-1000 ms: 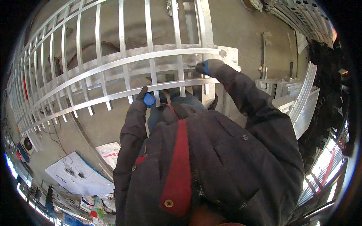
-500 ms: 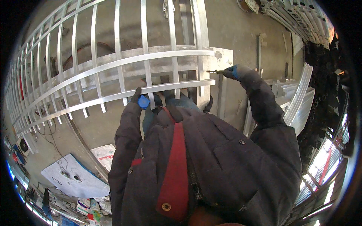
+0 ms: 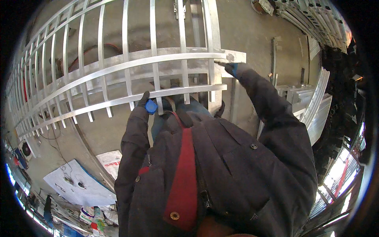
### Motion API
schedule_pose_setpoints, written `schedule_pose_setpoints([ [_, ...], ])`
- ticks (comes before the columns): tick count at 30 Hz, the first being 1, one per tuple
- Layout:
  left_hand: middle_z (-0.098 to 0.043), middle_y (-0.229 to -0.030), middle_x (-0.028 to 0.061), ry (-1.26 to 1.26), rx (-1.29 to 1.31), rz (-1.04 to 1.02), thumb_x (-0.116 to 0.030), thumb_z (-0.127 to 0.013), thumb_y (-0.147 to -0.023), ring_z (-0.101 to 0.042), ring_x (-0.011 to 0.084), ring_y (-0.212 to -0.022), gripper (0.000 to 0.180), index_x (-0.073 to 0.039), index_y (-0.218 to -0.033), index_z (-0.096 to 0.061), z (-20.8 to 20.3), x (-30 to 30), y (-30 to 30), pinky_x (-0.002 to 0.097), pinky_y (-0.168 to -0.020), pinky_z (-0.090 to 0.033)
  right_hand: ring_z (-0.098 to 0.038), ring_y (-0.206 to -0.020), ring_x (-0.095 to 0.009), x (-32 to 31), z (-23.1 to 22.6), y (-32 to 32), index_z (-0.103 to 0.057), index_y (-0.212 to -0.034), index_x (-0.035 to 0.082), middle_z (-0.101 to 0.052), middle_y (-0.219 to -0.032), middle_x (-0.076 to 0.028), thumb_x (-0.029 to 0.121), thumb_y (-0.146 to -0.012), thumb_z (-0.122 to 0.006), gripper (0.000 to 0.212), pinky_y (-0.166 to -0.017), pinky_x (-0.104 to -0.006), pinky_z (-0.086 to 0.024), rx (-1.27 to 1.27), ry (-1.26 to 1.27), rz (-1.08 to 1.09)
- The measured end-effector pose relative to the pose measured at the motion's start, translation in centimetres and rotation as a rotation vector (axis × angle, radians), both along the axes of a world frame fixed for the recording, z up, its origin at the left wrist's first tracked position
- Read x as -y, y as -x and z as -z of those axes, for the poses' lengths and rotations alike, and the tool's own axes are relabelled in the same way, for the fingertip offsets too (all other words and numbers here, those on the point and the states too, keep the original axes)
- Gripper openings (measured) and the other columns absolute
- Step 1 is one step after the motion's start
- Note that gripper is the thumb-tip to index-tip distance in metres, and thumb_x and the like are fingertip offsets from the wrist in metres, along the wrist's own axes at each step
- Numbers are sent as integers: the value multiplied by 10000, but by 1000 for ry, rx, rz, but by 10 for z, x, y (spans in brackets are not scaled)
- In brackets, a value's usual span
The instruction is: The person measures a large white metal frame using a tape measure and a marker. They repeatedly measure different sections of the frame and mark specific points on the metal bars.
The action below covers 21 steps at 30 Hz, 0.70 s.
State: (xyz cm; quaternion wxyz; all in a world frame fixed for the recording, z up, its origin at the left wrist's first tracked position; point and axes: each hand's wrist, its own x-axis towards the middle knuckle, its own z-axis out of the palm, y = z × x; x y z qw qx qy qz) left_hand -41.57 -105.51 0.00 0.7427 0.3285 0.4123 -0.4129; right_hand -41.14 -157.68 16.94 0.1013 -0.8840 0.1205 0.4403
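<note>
Across the upper left, over a dull grey floor (image 3: 256, 35), lies a silvery metal railing panel (image 3: 127, 63) of long rails and square crossbars. Its long axis runs left to right, bending downward at the left; bar ends point toward the person. Beneath it, a broad, flat silvery beam (image 3: 169, 70) runs the same way. At the rails' right ends, the dark-and-blue-gloved right hand (image 3: 232, 69) has bent fingers; the dark-gloved left hand (image 3: 144, 99) meets the near rail beside a rounded blue shape (image 3: 151, 106). I cannot tell either grip.
</note>
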Motion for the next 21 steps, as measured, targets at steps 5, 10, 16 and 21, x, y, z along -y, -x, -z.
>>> schedule_pose_setpoints([
  [5, -715, -948, 109, -9, -2, -3, -450, -830, -876, -703, 250, -877, 467, -51, -1078, -696, -5, -2, 4, 405, -733, -597, -636, -964, -150, 24, -2, 19, -690, -1343, 104, -755, -1052, -86, 541, -1015, -589, 555, -909, -368, -521, -129, -141, -17],
  [10, -715, -948, 109, -15, -3, -32, -453, -828, -877, -703, 251, -878, 469, -51, -1078, -696, -18, 5, 12, 406, -733, -596, -632, -1029, -136, 25, -15, 29, -677, -1351, 55, -741, -1133, -64, 418, -1013, -654, 497, -931, -342, -513, 78, -326, 379],
  [16, -715, -949, 110, -26, -6, -20, -457, -826, -878, -703, 252, -878, 470, -52, -1078, -696, -18, 3, 7, 406, -732, -595, -668, -1101, -197, 8, -28, -7, -640, -1383, 31, -741, -1226, -112, 476, -1005, -646, 584, -956, -365, -518, 431, -509, 379],
  [21, -715, -949, 110, -27, -2, -24, -460, -824, -879, -703, 253, -878, 472, -52, -1078, -696, -7, -5, -2, 406, -732, -594, -657, -1199, -378, 27, -22, -39, -643, -1394, 136, -691, -1288, -217, 591, -978, -589, 619, -1006, -437, -501, 432, 119, 395],
])
